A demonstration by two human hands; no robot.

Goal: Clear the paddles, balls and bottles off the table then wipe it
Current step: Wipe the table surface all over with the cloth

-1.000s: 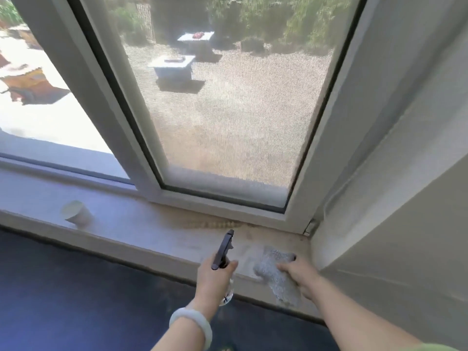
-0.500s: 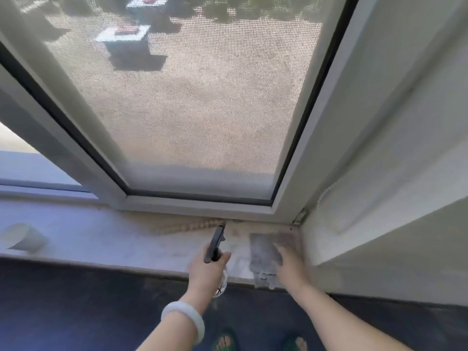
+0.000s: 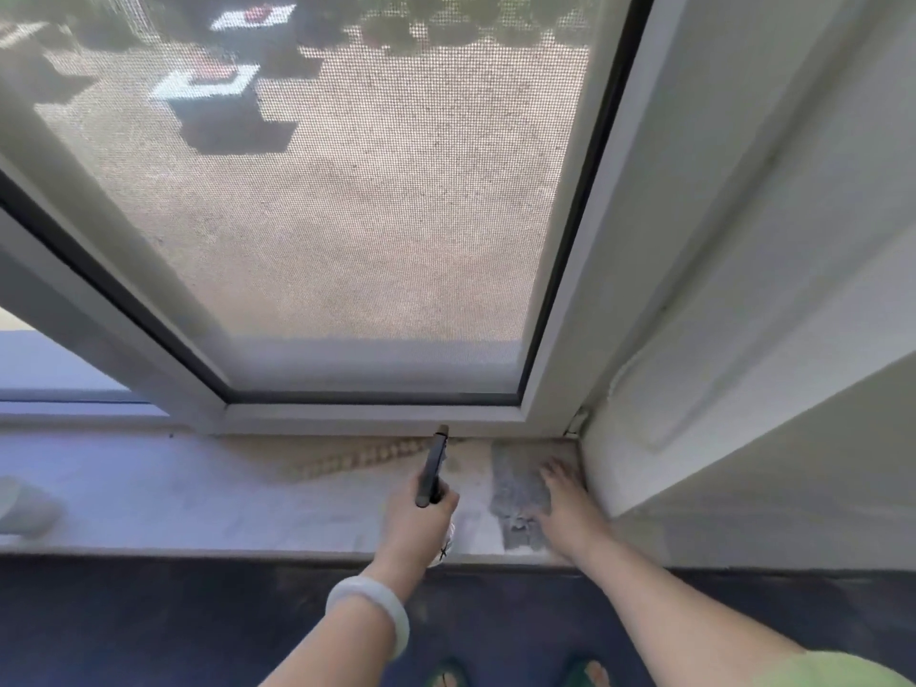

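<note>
While aiming the spray bottle at the right corner of the sill, left grip curled round it, presses the cloth there under a flat right grip to scrub.

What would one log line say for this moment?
left hand: grips spray bottle | right hand: presses cloth on windowsill | step: wipe

The cloth is grey, the spray bottle black-topped, the bangle whitish.
</note>
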